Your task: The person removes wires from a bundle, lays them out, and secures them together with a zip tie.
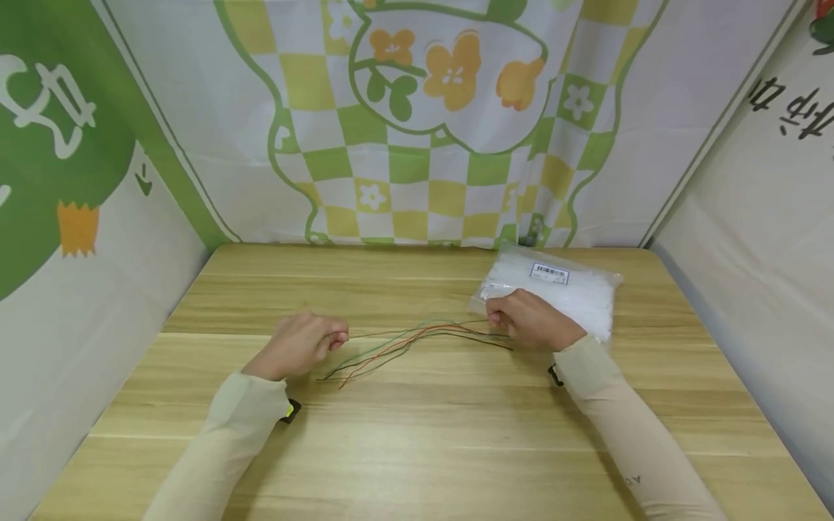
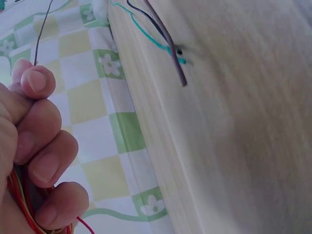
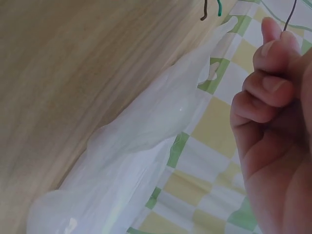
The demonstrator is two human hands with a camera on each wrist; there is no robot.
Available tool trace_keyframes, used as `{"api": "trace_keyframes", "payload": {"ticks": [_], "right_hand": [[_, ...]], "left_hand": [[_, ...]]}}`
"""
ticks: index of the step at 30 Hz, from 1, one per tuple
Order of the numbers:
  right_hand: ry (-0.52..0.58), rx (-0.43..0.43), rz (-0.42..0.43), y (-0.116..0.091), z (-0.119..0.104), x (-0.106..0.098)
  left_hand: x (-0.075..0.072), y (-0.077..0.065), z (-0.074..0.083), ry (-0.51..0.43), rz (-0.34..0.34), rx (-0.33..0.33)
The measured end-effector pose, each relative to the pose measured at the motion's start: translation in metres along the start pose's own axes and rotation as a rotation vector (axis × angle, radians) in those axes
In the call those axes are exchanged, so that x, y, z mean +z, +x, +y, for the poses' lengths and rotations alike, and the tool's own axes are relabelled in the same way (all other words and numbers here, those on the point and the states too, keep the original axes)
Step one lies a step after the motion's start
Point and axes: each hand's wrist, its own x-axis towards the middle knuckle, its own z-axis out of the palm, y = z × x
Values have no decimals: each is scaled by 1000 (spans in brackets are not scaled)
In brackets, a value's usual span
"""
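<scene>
My left hand (image 1: 296, 346) and right hand (image 1: 531, 320) hold a thin dark wire (image 2: 42, 31) between them, one end pinched by the fingertips of each. In the left wrist view, several red and yellowish wires (image 2: 18, 197) are also bundled under the curled lower fingers of the left hand. The right hand's other fingers are curled, and no second wire shows in them. Beneath the held wire, several loose wires lie on the table between the hands, among them a green wire (image 2: 146, 35), a red one and dark ones.
A clear plastic bag (image 1: 554, 289) of white contents with a barcode label lies beyond and beside the right hand. The wooden table (image 1: 417, 449) meets a patterned curtain (image 1: 430, 166) at the back. Fabric walls stand at both sides.
</scene>
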Motion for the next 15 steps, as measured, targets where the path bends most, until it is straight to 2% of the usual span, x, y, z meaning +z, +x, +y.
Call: {"api": "trace_keyframes", "payload": {"ticks": [8,15], "right_hand": [[-8,-9,-13,-2,3,3],[-15,-6,-26,-3,2,2]], "left_hand": [[4,0,-2,75,-2,7],[4,-3,0,54,-29,22]]}}
